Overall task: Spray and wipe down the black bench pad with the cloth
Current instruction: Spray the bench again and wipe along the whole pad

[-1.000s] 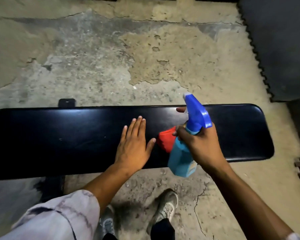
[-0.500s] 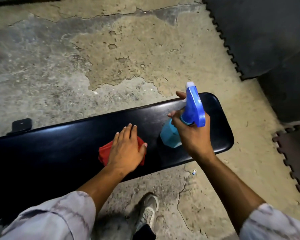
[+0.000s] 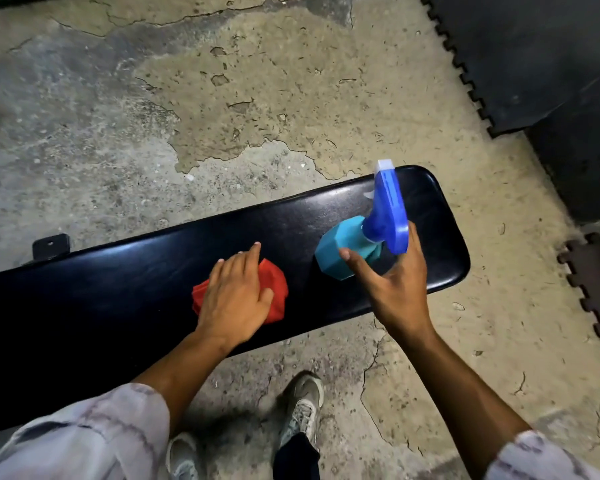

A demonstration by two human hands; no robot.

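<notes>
Cracked, patchy concrete floor (image 3: 257, 98). Dark interlocking foam mats (image 3: 520, 57) at right. Grey sneakers (image 3: 302, 407) below. Small black bracket (image 3: 51, 245), possibly bench foot, at left.

**Person's clothing, head cam**

Both forearms bare from approx mid-forearm down; sleeves (image 3: 94, 441) pushed/rolled up, pale lilac-grey fabric w/ darker smudgy streaks, tie-dye-like, loose fit; right sleeve (image 3: 541, 459) same fabric, only cuff area in view at btm edge. Left hand (image 3: 234, 296) & right hand (image 3: 394, 289) bare, no gloves, rings or watch visible. Dark trouser leg (image 3: 297, 457) at btm centre; grey-white lace-up sneakers, worn & dusty, right shoe (image 3: 303, 405) w/ laces visible; left shoe (image 3: 182, 457) partly cut off.
</notes>
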